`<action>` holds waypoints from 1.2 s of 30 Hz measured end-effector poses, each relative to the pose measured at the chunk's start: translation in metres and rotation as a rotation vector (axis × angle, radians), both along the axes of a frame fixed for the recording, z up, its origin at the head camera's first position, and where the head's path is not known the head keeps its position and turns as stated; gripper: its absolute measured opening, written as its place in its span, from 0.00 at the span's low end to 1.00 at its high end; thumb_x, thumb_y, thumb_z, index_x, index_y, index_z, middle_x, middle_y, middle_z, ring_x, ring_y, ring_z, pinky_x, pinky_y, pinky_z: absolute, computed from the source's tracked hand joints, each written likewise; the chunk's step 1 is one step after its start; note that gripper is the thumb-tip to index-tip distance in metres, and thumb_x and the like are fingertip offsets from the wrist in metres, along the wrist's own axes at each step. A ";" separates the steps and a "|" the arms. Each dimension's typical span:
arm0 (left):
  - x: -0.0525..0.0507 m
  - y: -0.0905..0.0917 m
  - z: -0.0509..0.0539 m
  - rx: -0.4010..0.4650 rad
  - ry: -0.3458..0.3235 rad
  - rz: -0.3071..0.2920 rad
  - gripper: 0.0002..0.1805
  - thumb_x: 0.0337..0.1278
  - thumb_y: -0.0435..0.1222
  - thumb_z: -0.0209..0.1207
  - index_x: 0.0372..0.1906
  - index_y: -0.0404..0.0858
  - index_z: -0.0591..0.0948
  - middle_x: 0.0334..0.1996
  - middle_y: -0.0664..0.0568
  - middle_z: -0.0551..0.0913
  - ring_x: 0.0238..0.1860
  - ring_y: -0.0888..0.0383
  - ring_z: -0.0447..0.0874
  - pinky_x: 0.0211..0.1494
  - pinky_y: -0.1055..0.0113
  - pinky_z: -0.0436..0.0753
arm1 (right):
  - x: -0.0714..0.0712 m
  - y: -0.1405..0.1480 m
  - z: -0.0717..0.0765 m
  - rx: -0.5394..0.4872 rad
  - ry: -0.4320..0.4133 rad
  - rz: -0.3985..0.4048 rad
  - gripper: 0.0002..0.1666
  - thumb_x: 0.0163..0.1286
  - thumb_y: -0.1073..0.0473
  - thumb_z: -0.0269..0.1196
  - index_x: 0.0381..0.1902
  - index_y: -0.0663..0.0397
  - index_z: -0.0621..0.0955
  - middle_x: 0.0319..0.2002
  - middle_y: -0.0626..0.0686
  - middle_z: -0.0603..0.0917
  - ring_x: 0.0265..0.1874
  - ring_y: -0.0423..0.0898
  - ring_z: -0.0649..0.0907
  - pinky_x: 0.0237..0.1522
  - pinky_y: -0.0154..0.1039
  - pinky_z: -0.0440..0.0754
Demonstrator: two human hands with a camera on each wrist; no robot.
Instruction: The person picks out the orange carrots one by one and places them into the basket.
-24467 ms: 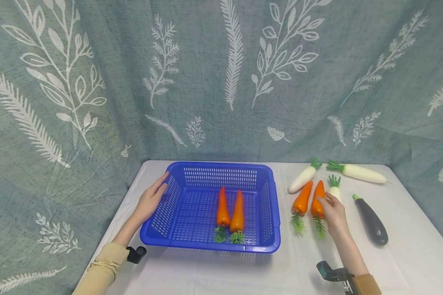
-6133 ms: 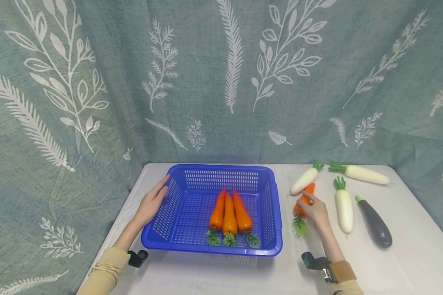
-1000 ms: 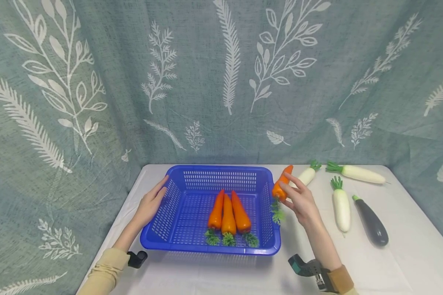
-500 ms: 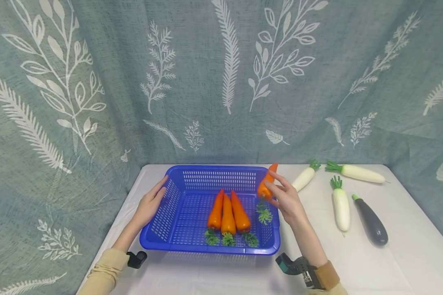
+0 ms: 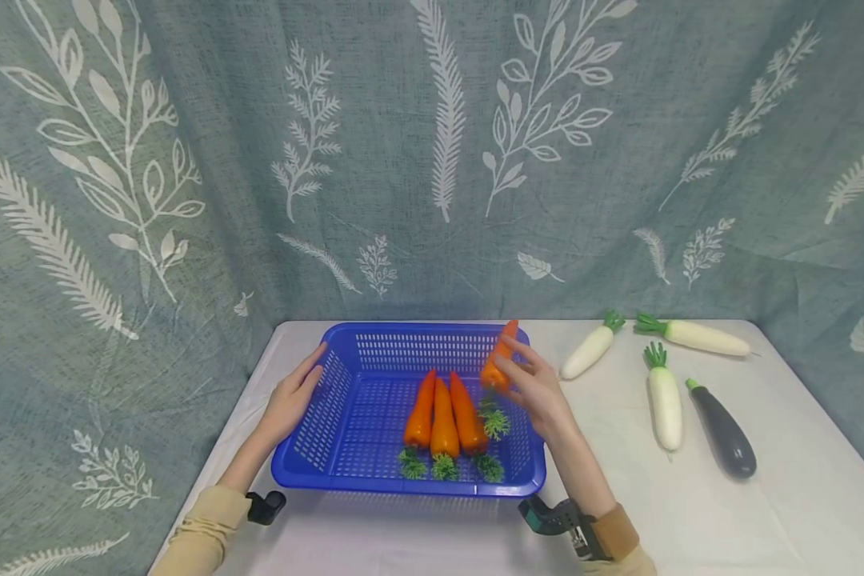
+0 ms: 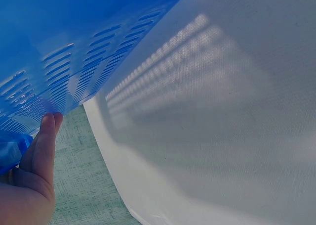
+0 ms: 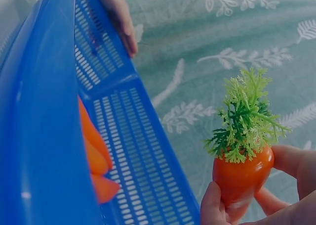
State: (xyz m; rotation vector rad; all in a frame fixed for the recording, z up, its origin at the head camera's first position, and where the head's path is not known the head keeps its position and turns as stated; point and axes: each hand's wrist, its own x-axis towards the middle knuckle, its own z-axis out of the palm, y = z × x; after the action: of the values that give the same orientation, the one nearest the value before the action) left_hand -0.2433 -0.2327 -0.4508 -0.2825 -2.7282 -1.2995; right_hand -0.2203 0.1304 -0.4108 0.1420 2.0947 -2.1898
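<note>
In the head view my right hand (image 5: 536,392) pinches an orange carrot (image 5: 500,360) above the right side of a blue basket (image 5: 403,483). The carrot's tip leans up and away, and its green leaves hang toward me. The right wrist view shows the carrot (image 7: 242,178) between thumb and fingers, leaves up in that frame. Beneath it, three carrots (image 5: 444,420) lie side by side in the basket, leaves toward the near wall. My left hand (image 5: 291,400) rests on the basket's left side. In the left wrist view, its straight fingers (image 6: 45,146) lie along the perforated wall.
On the white table to the right lie three white radishes, one near the basket (image 5: 588,352), one at the back (image 5: 709,338) and one nearer (image 5: 666,408). A dark eggplant (image 5: 723,432) is beside them. A patterned green curtain (image 5: 418,160) hangs behind the table.
Over 24.5 seconds the basket has gone from two carrots to three. In the last seconds my right hand lifted another carrot off the table and carried it left over the basket. My left hand stayed put.
</note>
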 end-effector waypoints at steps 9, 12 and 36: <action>-0.001 0.000 0.000 -0.004 0.006 -0.003 0.27 0.76 0.45 0.37 0.73 0.39 0.57 0.72 0.38 0.58 0.71 0.38 0.56 0.73 0.43 0.58 | 0.000 -0.018 -0.004 -0.051 0.021 -0.004 0.29 0.68 0.60 0.58 0.66 0.55 0.69 0.39 0.52 0.79 0.32 0.36 0.80 0.43 0.34 0.82; -0.001 0.000 0.000 0.000 0.011 -0.006 0.27 0.76 0.44 0.37 0.73 0.39 0.57 0.72 0.38 0.58 0.71 0.38 0.56 0.73 0.43 0.58 | 0.000 -0.024 -0.007 -0.036 0.023 -0.004 0.29 0.68 0.60 0.59 0.66 0.55 0.70 0.44 0.57 0.80 0.36 0.39 0.81 0.48 0.40 0.83; -0.003 -0.001 -0.002 -0.004 0.016 -0.011 0.27 0.76 0.43 0.37 0.73 0.39 0.57 0.72 0.38 0.58 0.71 0.38 0.56 0.73 0.43 0.58 | 0.002 -0.065 -0.022 0.034 0.002 0.080 0.30 0.68 0.52 0.60 0.66 0.53 0.70 0.56 0.65 0.76 0.50 0.54 0.80 0.55 0.54 0.80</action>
State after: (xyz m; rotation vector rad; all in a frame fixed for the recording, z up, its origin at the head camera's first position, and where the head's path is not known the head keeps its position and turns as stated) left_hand -0.2460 -0.2335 -0.4529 -0.3071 -2.7199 -1.2897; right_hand -0.2184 0.0657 -0.4329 0.0584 2.1014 -2.1110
